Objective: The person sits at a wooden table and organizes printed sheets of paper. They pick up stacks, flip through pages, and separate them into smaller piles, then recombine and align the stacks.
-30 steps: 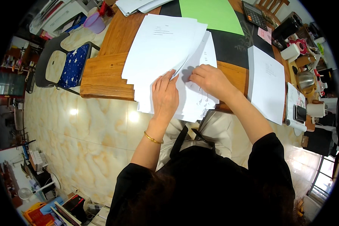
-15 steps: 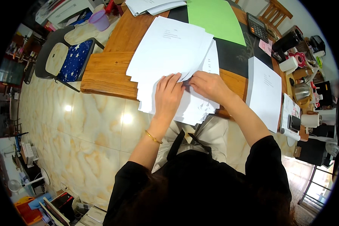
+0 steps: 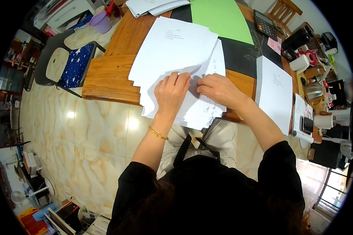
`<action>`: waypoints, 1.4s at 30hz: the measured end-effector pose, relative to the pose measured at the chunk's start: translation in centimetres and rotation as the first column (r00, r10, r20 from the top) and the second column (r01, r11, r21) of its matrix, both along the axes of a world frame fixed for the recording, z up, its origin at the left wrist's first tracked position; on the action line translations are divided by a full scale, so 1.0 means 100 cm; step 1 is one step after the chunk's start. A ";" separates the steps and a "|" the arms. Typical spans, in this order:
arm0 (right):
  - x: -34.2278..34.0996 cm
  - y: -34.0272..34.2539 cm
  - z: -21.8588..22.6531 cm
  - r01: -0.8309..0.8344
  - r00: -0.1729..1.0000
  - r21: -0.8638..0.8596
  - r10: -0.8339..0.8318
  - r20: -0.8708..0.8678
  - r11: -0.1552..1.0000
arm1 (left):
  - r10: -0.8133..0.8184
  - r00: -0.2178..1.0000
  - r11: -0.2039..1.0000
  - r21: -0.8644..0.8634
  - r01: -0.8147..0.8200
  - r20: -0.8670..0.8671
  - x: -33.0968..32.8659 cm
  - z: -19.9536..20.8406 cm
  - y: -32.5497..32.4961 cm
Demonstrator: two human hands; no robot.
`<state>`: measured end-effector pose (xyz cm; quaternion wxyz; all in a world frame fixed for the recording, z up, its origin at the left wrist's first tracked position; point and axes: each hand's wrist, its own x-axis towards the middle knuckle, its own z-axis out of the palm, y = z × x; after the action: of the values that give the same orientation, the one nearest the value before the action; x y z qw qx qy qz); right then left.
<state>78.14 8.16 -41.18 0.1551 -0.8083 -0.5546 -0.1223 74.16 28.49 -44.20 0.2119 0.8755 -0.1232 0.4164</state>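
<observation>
A fanned stack of printed white paper lies over the table's near edge, its sheets staggered along the left side. My left hand, with a gold bangle at the wrist, pinches the raised near edge of the upper sheets. These sheets curl up beside its fingertips, baring the printed pages beneath. Close by on the right, my right hand is above the lower pages, fingers curled together and apart from the curled edge. Whether anything is between its fingertips is hidden.
Right of the stack is a neat paper pile. Beyond lie a green sheet, a calculator and more papers. A phone and a metal pot are at the right. A chair stands left of the wooden table.
My hands have moved apart; the right one has come away from the curled sheet edge. My left hand has shifted slightly left, and the edge beside it now stands more raised.
</observation>
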 end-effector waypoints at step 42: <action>-0.023 -0.027 -0.007 0.118 0.990 0.194 -0.101 -0.098 0.974 | -0.231 0.970 0.972 0.027 0.234 -0.080 -0.012 -0.010 -0.006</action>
<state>75.87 5.43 -41.86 0.2524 -0.8226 -0.4869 -0.1503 72.99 27.90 -45.23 0.2476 0.8742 -0.2242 0.3525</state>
